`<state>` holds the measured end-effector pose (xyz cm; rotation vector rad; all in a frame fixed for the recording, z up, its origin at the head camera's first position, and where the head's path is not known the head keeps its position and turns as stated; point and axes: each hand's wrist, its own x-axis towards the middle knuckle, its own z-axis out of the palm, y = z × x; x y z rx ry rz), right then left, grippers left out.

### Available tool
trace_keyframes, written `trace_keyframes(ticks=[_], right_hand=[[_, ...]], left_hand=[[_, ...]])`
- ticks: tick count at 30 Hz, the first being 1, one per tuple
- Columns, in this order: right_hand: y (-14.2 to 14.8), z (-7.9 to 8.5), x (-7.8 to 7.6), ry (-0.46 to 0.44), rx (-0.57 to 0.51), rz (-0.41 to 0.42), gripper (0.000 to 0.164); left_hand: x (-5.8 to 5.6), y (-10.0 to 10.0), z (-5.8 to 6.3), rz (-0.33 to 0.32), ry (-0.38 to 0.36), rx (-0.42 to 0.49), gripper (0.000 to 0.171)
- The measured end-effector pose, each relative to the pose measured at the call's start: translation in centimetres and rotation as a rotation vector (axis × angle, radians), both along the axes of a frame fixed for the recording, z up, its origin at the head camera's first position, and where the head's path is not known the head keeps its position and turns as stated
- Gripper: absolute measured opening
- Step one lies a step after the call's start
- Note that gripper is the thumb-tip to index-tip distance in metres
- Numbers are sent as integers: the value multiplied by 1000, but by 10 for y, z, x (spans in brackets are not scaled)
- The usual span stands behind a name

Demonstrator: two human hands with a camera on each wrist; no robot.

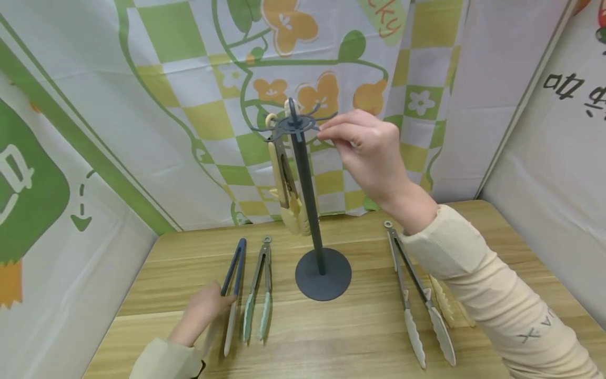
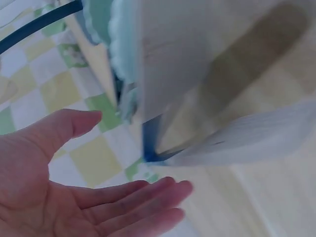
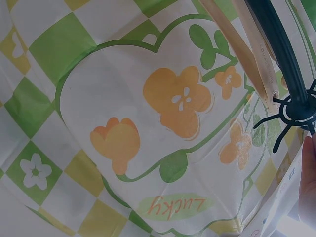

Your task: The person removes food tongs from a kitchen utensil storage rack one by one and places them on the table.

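A dark rack (image 1: 306,200) with a round base and a ring of hooks stands in the middle of the table. My right hand (image 1: 366,145) pinches one of its hooks at the right side; in the right wrist view fingertips (image 3: 307,163) show at the hook ring (image 3: 298,111). Yellow tongs (image 1: 284,184) hang from the rack's left side. At the lower left, my left hand (image 1: 202,310) is beside blue tongs (image 1: 233,295) with grey tips. In the left wrist view its thumb and fingers are spread apart. Teal-tipped tongs (image 1: 258,289) lie just right of the blue ones.
Tongs with whitish tips (image 1: 421,305) lie on the wooden table (image 1: 360,331) at the right. Pale yellow tongs (image 1: 442,297) lie partly hidden under the right sleeve. A patterned cloth (image 1: 255,137) hangs behind the rack, and white printed sheets (image 1: 554,147) stand at the sides.
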<state>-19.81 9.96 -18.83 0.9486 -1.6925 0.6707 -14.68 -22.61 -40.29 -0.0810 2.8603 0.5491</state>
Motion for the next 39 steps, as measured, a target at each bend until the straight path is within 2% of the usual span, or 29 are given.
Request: trace_keyframes(ticks=[5, 15, 21, 28, 33, 39], right_hand=[[1, 0, 0, 2, 9, -5, 16], [0, 0, 0, 7, 0, -3, 16], [0, 0, 0, 1, 2, -5, 17], [0, 0, 0, -9, 0, -9, 18], [0, 0, 0, -16, -8, -12, 18], [1, 0, 0, -16, -11, -5, 18]], left_hand=[[-13, 5, 12, -54, 88, 73, 55], [-34, 20, 24, -170, 211, 195, 57], [-44, 35, 32, -231, 326, 255, 53], [-53, 51, 41, -214, 359, 328, 64], [-58, 59, 45, -226, 413, 402, 57], [-67, 68, 51, -242, 449, 521, 59]])
